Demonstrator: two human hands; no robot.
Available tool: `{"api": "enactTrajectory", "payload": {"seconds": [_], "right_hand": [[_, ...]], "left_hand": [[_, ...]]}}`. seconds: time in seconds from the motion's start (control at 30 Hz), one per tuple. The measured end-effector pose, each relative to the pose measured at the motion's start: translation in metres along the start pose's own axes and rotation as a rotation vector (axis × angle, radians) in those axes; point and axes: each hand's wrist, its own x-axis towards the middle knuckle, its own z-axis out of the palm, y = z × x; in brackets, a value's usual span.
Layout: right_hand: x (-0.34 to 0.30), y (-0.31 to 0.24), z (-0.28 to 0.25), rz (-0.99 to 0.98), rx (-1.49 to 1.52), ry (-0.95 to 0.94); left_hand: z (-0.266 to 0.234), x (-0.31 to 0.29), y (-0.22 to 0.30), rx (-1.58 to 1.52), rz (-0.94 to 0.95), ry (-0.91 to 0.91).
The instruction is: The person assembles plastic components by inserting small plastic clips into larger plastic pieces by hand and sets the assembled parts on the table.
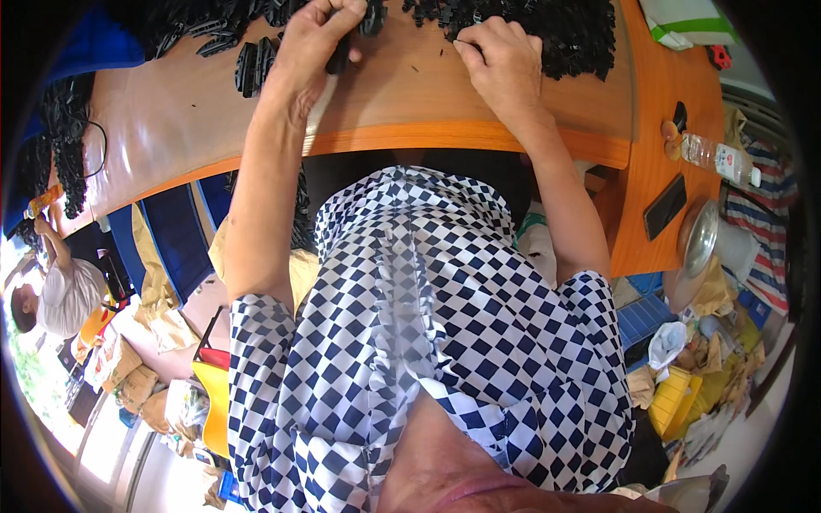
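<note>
My left hand (315,43) is closed round a black plastic part (371,19) at the far side of the wooden table (385,107). Some of that part is hidden by my fingers and by the picture's edge. My right hand (503,68) is curled with its thumb and fingers together, beside a heap of small black plastic pieces (581,38). Whatever its fingertips hold, if anything, is too small to see. Several longer black plastic parts (254,68) lie on the tabletop left of my left hand, with more piled behind them.
On the right-hand desk are a clear bottle (718,158), a phone (665,208) and a metal bowl (701,235). Black parts hang in bunches (64,128) at the left. Another person (73,295) is at far left. Blue and yellow bins (671,402) crowd the right floor.
</note>
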Motion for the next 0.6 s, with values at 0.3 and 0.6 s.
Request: {"api": "enactTrajectory", "payload": {"seconds": [0.3,0.6], "right_hand": [[0.018,-0.038,-0.026,0.655,1.384,-0.254],[0.023,-0.067,-0.024,0.707,1.452,-0.241]], "left_hand": [[0.008,-0.024,-0.058,-0.671,0.072,-0.279],[0.009,-0.036,-0.06,-0.665,0.136,-0.215]]}}
